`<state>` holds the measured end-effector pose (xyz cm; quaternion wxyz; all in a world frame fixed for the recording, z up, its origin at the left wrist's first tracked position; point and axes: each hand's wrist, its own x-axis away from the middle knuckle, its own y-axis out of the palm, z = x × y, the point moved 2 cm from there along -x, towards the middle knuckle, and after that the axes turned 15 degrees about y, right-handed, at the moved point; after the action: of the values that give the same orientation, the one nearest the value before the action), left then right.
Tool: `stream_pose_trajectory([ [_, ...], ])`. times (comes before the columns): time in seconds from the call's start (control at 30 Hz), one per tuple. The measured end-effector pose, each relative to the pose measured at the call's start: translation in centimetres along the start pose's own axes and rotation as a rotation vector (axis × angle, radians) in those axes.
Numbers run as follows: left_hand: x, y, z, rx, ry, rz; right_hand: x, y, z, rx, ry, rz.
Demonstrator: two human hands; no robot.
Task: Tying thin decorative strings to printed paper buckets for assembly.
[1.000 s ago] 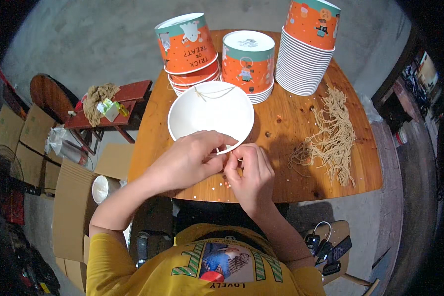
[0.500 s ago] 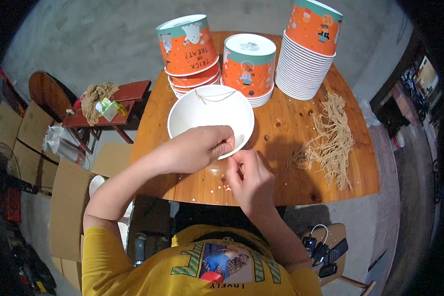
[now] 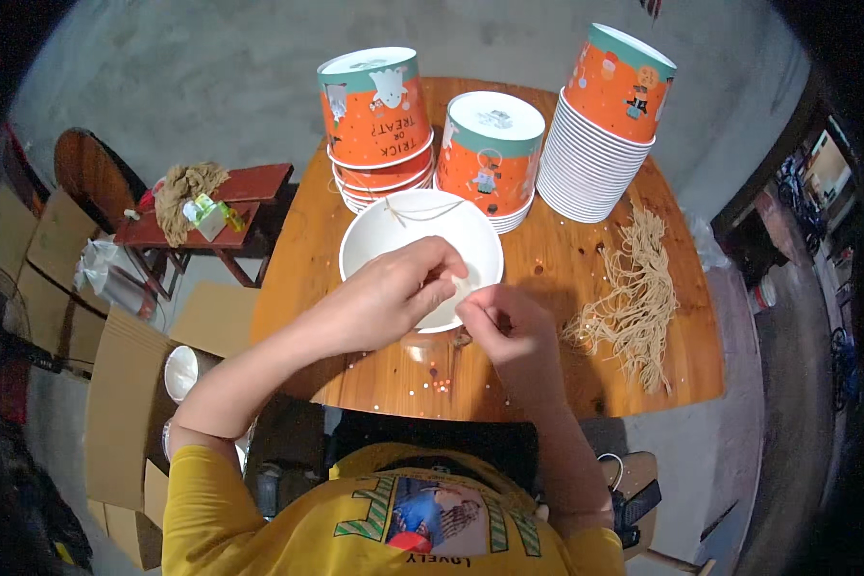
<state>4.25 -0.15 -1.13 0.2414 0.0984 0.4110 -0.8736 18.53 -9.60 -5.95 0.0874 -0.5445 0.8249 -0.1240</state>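
Note:
A paper bucket point(image 3: 374, 240) with a white inside stands mouth up on the wooden table, in front of me. A thin tan cord point(image 3: 422, 213) crosses the far part of its inside. My left hand point(image 3: 403, 293) reaches over the bucket's mouth, thumb and fingers pinched near the right inner wall. My right hand point(image 3: 516, 336) is closed just outside the near right rim, its fingertips close to the left ones. Something small and pale shows between the left fingertips, but its kind is hidden. What the right fingers pinch cannot be made out.
Upside-down orange and green buckets stand in stacks behind: left point(image 3: 374, 110), middle point(image 3: 494, 144) and a tall right one point(image 3: 600, 144). Loose tan cords point(image 3: 634, 298) lie at the table's right. Small confetti dots lie near the front edge. A red bench point(image 3: 259, 187) and cardboard box point(image 3: 130, 394) are left.
My hands have risen slightly against the near right rim, and the right hand has moved a little right. The whole view has shifted slightly. The stacks stand as before.

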Motion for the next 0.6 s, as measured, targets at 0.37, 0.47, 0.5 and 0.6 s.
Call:
stream_pose_trajectory([
  [0.37,-0.5,0.4,-2.1,0.277,-0.220,-0.401,0.3,0.4,-0.4,-0.022,0.076,0.027],
  [0.47,-0.5,0.5,-1.9,0.204,-0.236,-0.418,0.3,0.1,-0.4,-0.018,0.071,0.023],
  [0.5,-0.3,0.3,-2.0,0.118,-0.182,-0.353,0.2,0.2,-0.3,0.001,0.057,0.017],
  [0.6,-0.2,-0.3,-1.8,0.079,-0.159,-0.201,0.0,0.4,0.5,-0.129,0.028,0.033],
])
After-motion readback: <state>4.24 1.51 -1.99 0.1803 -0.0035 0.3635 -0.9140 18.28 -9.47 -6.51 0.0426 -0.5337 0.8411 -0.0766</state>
